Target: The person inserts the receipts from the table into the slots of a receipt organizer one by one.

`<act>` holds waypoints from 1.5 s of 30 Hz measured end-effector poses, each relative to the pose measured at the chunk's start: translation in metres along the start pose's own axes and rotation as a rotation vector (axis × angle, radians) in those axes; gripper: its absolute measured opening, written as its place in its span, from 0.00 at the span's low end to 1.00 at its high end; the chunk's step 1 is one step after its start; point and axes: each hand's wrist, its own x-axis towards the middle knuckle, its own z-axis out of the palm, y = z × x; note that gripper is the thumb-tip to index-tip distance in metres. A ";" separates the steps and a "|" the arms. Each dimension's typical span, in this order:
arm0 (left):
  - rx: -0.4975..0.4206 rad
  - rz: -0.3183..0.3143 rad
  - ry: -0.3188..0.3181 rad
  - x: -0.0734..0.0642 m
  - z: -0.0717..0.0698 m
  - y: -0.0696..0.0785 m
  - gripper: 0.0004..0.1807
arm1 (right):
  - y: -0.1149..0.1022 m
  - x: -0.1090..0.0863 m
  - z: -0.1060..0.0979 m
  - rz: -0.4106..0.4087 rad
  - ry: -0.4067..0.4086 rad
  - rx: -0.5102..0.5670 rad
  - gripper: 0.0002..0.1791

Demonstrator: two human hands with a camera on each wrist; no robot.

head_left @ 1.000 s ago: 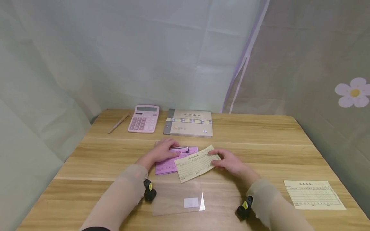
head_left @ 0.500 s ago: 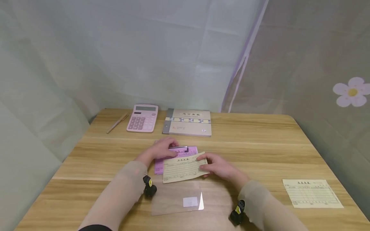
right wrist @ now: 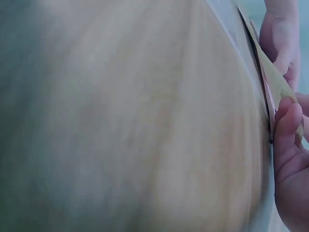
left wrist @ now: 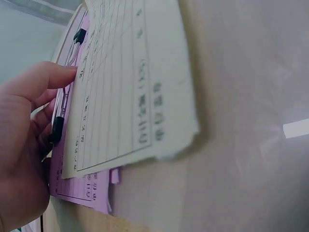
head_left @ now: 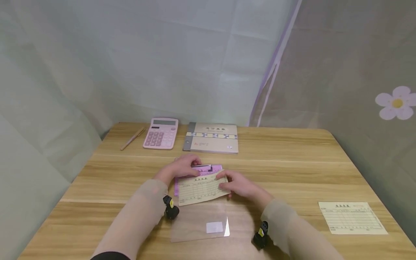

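A clear clipboard (head_left: 190, 225) with a white label lies at the table's near middle. Under its metal clip (head_left: 203, 167) are purple printed slips (left wrist: 79, 191), mostly covered. My left hand (head_left: 182, 168) grips the clipboard's top edge at the clip, thumb in front and fingers curled behind, as the left wrist view shows. A pale yellow printed slip (head_left: 198, 190) lies over the purple ones, its lower edge lifted a little. Its right end is pinched between thumb and fingers of my right hand (head_left: 242, 186). Whether the slip's top edge is under the clip cannot be told.
Another yellow slip (head_left: 352, 217) lies alone at the right. Along the back are a pen (head_left: 132, 139), a pink calculator (head_left: 160, 133) and an account book (head_left: 211, 139). Cloth curtains (head_left: 182, 65) stand behind the wooden table (head_left: 292, 162).
My right hand has brought the yellow slip leftward and turned it nearly level, so it now covers most of the purple slips. The left hand has stayed at the clip.
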 end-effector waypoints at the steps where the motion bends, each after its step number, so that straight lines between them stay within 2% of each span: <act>1: -0.001 0.001 0.003 0.000 0.000 0.000 0.19 | 0.000 0.000 0.000 -0.004 0.003 0.006 0.18; 4: -0.001 -0.001 0.012 -0.001 0.000 0.000 0.20 | 0.001 -0.002 -0.001 -0.006 0.009 0.023 0.16; 15: -0.001 -0.052 0.059 -0.005 0.002 0.000 0.17 | -0.002 0.002 0.004 0.003 0.037 -0.035 0.13; 20: 0.015 -0.052 0.086 -0.005 0.005 -0.002 0.16 | -0.002 0.007 0.006 -0.028 0.091 -0.168 0.12; 24: 0.030 -0.052 0.101 -0.006 0.006 -0.001 0.16 | -0.002 0.008 0.006 -0.101 0.126 -0.303 0.11; 29: 0.044 -0.049 0.109 -0.003 0.011 0.000 0.16 | -0.002 0.005 0.001 -0.159 0.108 -0.344 0.12; 35: 0.050 -0.037 0.123 0.003 0.016 0.003 0.15 | 0.004 -0.001 -0.007 -0.095 0.132 -0.260 0.11; 39: 0.056 -0.054 0.124 0.002 0.014 0.004 0.15 | 0.004 -0.001 -0.008 -0.035 0.145 -0.233 0.10; 42: 0.053 -0.058 0.121 -0.001 0.013 0.004 0.15 | 0.003 0.002 -0.007 -0.008 0.147 -0.253 0.11; 45: 0.049 -0.056 0.120 -0.003 0.011 0.005 0.15 | 0.002 0.005 -0.005 -0.024 0.150 -0.314 0.11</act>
